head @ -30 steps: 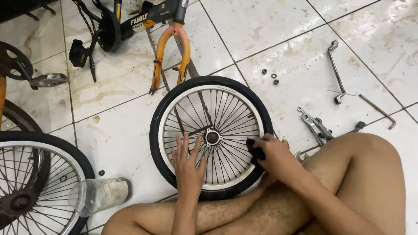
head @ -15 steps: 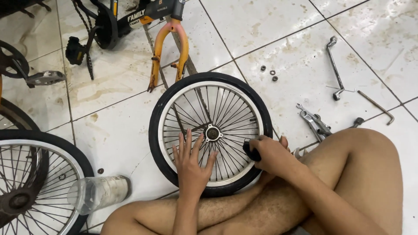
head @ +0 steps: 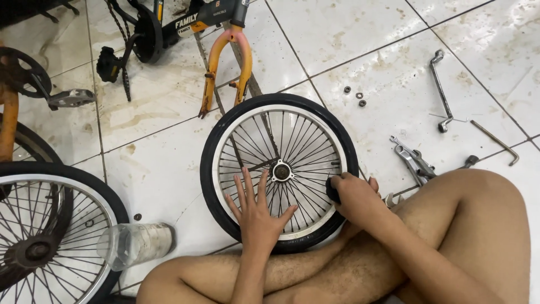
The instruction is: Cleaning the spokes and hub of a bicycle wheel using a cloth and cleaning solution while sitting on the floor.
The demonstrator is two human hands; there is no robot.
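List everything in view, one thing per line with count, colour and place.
small wheel: one, black tyre, silver rim, flat on the floor, centre
large wheel: one, black tyre, lower left
orange fork: one, above the small wheel
bike frame: one, black, top
pedals: two, black and grey, upper left
plastic cup: one, clear, lying by the large wheel
nuts: three, dark, upper right of the small wheel
wrenches: several, silver, on the right
tiled floor: white, stained
legs: two, bare, crossed, bottom
left hand: spread on the spokes
right hand: on the tyre's right edge
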